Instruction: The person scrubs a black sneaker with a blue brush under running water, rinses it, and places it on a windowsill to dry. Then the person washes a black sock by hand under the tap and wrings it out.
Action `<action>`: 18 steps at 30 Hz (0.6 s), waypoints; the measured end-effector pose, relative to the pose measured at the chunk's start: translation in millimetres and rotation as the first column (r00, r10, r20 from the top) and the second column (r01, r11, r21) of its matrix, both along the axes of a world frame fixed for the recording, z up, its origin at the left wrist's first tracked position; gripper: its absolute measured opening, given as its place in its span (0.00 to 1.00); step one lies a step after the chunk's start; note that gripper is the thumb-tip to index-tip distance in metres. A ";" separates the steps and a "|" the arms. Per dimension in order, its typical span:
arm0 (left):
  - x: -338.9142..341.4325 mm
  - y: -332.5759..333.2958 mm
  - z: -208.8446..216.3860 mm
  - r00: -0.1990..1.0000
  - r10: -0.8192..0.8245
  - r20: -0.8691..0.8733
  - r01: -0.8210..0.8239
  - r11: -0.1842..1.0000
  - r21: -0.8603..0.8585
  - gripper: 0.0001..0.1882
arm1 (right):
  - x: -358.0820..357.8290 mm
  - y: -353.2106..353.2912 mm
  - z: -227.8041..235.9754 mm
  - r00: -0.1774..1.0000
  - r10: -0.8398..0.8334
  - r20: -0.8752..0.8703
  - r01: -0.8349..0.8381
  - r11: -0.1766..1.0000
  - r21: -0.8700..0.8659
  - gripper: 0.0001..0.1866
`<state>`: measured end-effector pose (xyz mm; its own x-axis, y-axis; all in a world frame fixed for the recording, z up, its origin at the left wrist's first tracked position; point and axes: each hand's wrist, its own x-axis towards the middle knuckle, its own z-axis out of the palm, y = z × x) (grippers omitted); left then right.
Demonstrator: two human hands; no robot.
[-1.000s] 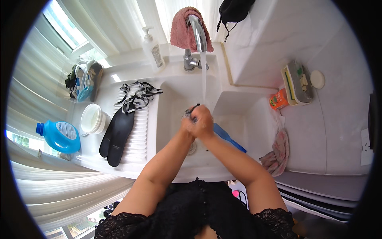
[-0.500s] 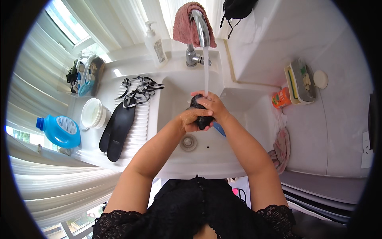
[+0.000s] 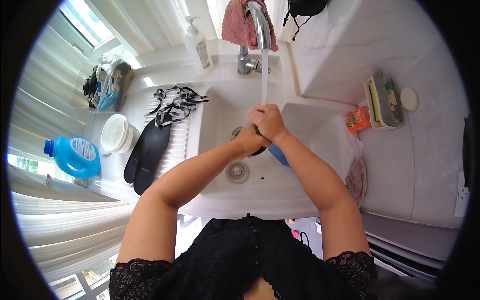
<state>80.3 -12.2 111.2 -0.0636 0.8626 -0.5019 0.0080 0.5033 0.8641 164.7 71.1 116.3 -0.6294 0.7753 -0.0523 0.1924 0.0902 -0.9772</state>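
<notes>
Under the running water [image 3: 264, 82] of the chrome tap [image 3: 261, 25], my two hands are pressed together over the sink [image 3: 235, 100]. Between them is a small black wet item [image 3: 259, 151], soft-looking and bunched up; most of it is hidden by the fingers. My left hand [image 3: 247, 140] is wrapped round its lower part. Higher up and to the right, my right hand [image 3: 270, 121] is closed over it, fingers curled. A blue object [image 3: 278, 154] lies in the sink under my right wrist, partly covered. The drain [image 3: 237, 171] shows below my left forearm.
Left on the ribbed ledge lie black insoles [image 3: 152, 152] and striped laces [image 3: 177, 107]. Beyond stand a white tub [image 3: 117, 134], a blue detergent bottle [image 3: 75, 157], a clear box [image 3: 107, 87] and a pump bottle [image 3: 199, 47]. An orange container [image 3: 357, 120] and caddy [image 3: 382, 102] are at right.
My hands have turned and closed more tightly round the black item, which now shows far less. The right hand has come up closer to the stream. The whole view has shifted slightly.
</notes>
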 end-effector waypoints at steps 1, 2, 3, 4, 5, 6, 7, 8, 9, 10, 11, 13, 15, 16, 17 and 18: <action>0.5 0.0 -16.6 0.999 0.019 -0.048 -0.013 0.991 0.134 0.14 | -1.3 -0.9 0.3 1.000 0.014 0.021 -0.014 1.000 0.001 0.11; 0.8 0.7 -40.6 0.995 0.046 -0.093 -0.019 0.964 0.265 0.15 | -2.5 -2.4 0.6 0.999 0.029 0.042 -0.029 1.000 0.002 0.12; 3.0 0.4 -41.9 0.988 0.071 -0.136 -0.012 0.920 0.393 0.16 | -2.1 -3.7 0.0 0.998 0.019 0.063 -0.020 1.000 0.015 0.11; 4.1 -2.2 -43.1 0.960 0.059 -0.273 0.040 0.939 0.341 0.17 | -1.6 -6.8 -1.1 0.996 0.009 0.083 -0.011 1.000 0.029 0.12; 4.9 -6.0 -43.8 0.913 0.040 -0.405 0.083 0.956 0.282 0.18 | -1.6 -8.9 -2.6 0.995 0.000 0.103 -0.004 0.999 0.042 0.13; 6.3 -7.9 -35.4 0.850 0.014 -0.527 0.120 0.968 0.219 0.19 | -1.0 -6.7 -4.7 0.999 -0.021 0.046 0.026 0.993 -0.111 0.13; 6.7 -7.4 -24.3 0.896 -0.013 -0.444 0.085 0.986 0.142 0.21 | 0.0 -1.8 -9.1 0.998 -0.054 -0.009 0.050 0.964 -0.260 0.13; 6.9 -7.4 -12.4 0.934 -0.032 -0.355 0.058 0.996 0.061 0.23 | 1.9 2.6 -15.0 0.994 -0.094 -0.059 0.062 0.913 -0.403 0.13; 5.7 -8.1 -5.0 0.964 -0.044 -0.264 0.039 0.999 -0.024 0.24 | 5.7 7.1 -24.0 0.964 -0.207 -0.167 0.076 0.817 -0.571 0.12; 2.9 -10.2 -9.1 0.977 0.033 -0.213 -0.034 0.999 0.000 0.32 | 10.3 14.6 -34.1 0.909 -0.331 -0.252 0.055 0.696 -0.716 0.13; 0.4 -12.5 -20.2 0.980 0.120 -0.159 -0.105 0.989 0.099 0.34 | 14.7 21.7 -43.7 0.834 -0.459 -0.307 0.000 0.556 -0.831 0.15; -6.0 -22.4 -35.7 0.958 0.285 -0.026 -0.268 0.925 0.271 0.38 | 19.4 13.6 -42.2 0.899 -0.375 -0.226 0.024 0.556 -0.831 0.28; -15.5 -28.7 -35.3 0.970 0.237 -0.055 -0.207 0.922 0.328 0.40 | 28.3 -5.8 -16.6 0.963 -0.225 -0.149 -0.016 0.503 -0.864 0.29; -19.2 -30.0 -37.8 0.975 0.206 -0.084 -0.164 0.920 0.357 0.40 | 29.5 -17.6 2.2 0.986 -0.144 -0.085 0.003 0.521 -0.854 0.32; -21.4 -31.1 -39.3 0.978 0.176 -0.114 -0.121 0.916 0.383 0.40 | 29.6 -20.0 0.1 0.989 -0.112 -0.094 -0.018 0.545 -0.838 0.31; -14.2 -32.9 -21.2 0.979 0.204 0.022 -0.199 0.914 0.354 0.33 | 32.7 -18.9 -6.8 0.991 -0.094 -0.100 -0.029 0.571 -0.821 0.30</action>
